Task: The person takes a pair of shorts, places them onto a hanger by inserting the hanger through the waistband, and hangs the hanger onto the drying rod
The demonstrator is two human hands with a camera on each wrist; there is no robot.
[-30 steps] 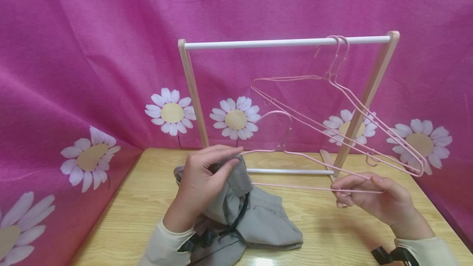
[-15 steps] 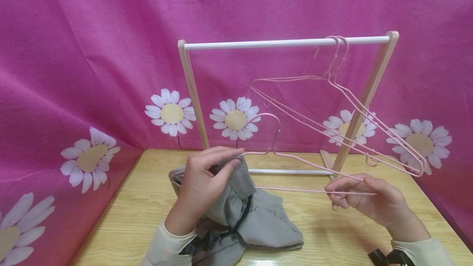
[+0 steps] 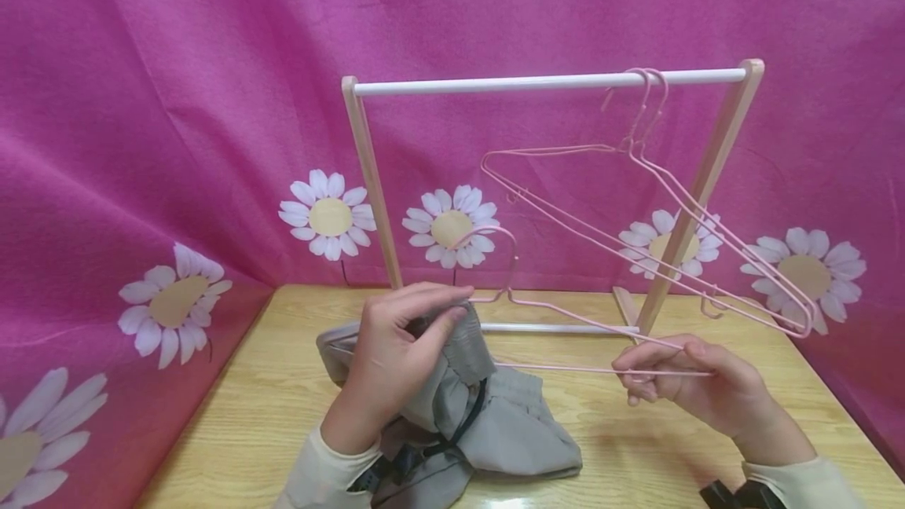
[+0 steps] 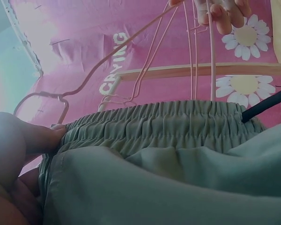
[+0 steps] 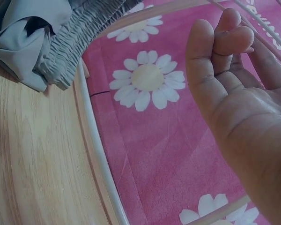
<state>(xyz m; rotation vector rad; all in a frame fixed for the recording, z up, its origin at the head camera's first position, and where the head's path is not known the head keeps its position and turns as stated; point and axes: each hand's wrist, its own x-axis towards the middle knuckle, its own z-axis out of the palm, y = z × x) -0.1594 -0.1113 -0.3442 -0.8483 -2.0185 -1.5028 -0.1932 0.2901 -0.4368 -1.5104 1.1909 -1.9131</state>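
My left hand [image 3: 396, 364] pinches the gathered elastic waistband of grey-green pants [image 3: 523, 434], bunched on the table. In the left wrist view the waistband [image 4: 150, 124] spans the middle, with the left thumb and fingers [image 4: 18, 145] at its left end. A pink wire hanger [image 3: 514, 258] has its left part inside the waistband, hidden by cloth and hand; its hook stands up. My right hand [image 3: 696, 387] grips the hanger's right end between thumb and fingers. The right wrist view shows this hand [image 5: 248, 108] curled, with the pants [image 5: 65, 61] at upper left.
Behind stands a rack with a white rail [image 3: 495, 86] and wooden posts [image 3: 371, 179]. Two more pink hangers [image 3: 665, 179] hang at its right. A black cord [image 3: 475, 415] loops by the pants. A pink flowered cloth [image 3: 177, 100] surrounds the wooden table [image 3: 240, 415].
My right hand has moved left, sliding the hanger farther into the waistband; its hook has shifted left and slightly down. My left hand stays nearly in place, holding the pants.
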